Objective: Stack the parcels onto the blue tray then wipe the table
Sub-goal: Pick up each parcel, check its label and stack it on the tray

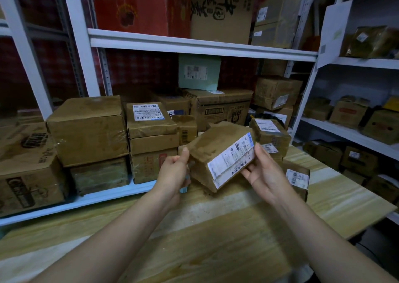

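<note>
**Head view: parcel in hand over the table.** At the centre I see the held parcel (216, 151), a small rectangular carton of matt, scuffed brown cardboard. It is tilted over the wooden table (216, 239), and I cannot tell whether its lowest corner touches the board.

- **Left hand:** The left hand (172, 172) pinches the carton's 9 o'clock corner, thumb on top and fingers curled beneath.
- **Right hand:** The right hand (266, 174) clasps the 3 o'clock end, thumb over the edge and fingers spread under the lower face.
- **Grip:** I judge that holding both ends steadies the tilt and turns the white shipping label (232, 159) towards me. The label is glossy and folded over one edge.
- **Other cartons:** More table parcels (271, 134) stand stacked at 2 o'clock. Film-wrapped shelf cartons (86, 129) sit at 10 o'clock.
- **Tray:** I cannot pick out the blue tray. Only a pale blue scrap (184, 188) shows under the left hand, and I cannot identify it.
</note>
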The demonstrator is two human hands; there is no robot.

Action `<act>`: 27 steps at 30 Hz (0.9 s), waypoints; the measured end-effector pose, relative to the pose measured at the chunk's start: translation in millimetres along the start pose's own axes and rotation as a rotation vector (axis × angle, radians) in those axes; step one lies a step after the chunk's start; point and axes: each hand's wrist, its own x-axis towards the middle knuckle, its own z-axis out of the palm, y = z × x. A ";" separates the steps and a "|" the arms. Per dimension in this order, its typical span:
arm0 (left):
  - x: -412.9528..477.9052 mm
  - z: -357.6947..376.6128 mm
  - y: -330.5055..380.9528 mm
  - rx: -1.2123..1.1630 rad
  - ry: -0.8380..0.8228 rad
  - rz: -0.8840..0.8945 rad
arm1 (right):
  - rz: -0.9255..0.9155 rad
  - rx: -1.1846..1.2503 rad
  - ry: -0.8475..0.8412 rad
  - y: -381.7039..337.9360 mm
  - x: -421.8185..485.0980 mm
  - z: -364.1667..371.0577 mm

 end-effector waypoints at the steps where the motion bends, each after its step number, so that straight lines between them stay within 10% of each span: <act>1: 0.0 0.3 -0.5 -0.007 -0.013 -0.009 | -0.012 0.006 -0.006 0.8 0.4 -0.1; 16: -10.5 1.0 2.8 -0.161 -0.130 0.113 | 0.362 -0.128 -0.154 0.9 0.1 -3.1; 27: -14.6 -0.9 4.8 -0.017 -0.125 0.229 | 0.207 -0.025 -0.159 2.1 -5.8 7.7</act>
